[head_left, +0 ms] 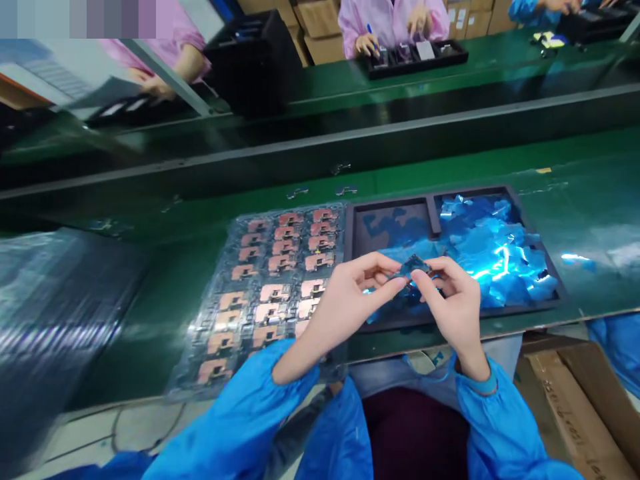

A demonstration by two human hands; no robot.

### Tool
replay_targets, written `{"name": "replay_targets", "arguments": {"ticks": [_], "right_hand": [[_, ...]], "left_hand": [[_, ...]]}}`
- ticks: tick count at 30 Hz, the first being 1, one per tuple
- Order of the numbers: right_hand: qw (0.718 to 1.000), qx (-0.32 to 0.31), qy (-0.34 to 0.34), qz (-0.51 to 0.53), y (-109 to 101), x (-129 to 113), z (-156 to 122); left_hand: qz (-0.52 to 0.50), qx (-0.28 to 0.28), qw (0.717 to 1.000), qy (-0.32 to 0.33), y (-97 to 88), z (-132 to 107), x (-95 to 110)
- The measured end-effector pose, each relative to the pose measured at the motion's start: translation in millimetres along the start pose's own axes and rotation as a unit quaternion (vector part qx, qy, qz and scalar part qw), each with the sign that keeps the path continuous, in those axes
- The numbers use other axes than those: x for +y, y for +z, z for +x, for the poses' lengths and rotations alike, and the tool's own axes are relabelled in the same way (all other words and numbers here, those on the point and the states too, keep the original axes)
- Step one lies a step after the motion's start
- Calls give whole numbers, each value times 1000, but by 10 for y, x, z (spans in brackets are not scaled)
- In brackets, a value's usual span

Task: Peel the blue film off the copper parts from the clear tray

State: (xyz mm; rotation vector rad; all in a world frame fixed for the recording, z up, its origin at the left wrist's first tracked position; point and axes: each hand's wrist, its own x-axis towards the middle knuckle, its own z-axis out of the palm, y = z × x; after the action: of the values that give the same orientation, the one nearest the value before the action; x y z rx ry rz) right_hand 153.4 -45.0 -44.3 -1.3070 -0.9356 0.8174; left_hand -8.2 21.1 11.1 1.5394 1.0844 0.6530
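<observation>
Between my two hands is a small dark, blue-tinted piece, too small and blurred for its exact kind to show. My left hand pinches its left side between thumb and fingers. On the other side, my right hand grips it with thumb and forefinger. Beneath both hands lies a black divided tray. Crumpled shiny blue film pieces fill its right part and spread under my fingers. A clear plastic tray with rows of copper-coloured parts sits to the left, partly behind my left forearm.
Stacked clear trays stand at far left. A few small metal parts lie behind the trays. A metal rail crosses the bench. Co-workers in pink work beyond it. A cardboard box is at lower right.
</observation>
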Motion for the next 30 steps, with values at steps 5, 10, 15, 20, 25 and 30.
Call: {"name": "replay_targets", "arguments": {"ticks": [5,10,15,20,25,30], "right_hand": [[998,-39,-43,-17,-31,-28,-175],[996,-58,-35,-56,-63,-14,-222],[995,-11,-73,-70,-70,-58,-284],[939,54,-246,-234,-44,-144,-392],[898,79,-318,-294,-13,-137,-421],[875,69,-368,-308,-69,-65,-415]], "left_hand": [[10,90,995,41,89,-283,-99],[-14,90,996,15,103,-432,-186],[-48,94,994,15,180,-498,-273],[-66,116,990,38,259,-549,-350],[-138,91,986,17,306,-630,-359],[-237,59,970,-15,334,-662,-376]]}}
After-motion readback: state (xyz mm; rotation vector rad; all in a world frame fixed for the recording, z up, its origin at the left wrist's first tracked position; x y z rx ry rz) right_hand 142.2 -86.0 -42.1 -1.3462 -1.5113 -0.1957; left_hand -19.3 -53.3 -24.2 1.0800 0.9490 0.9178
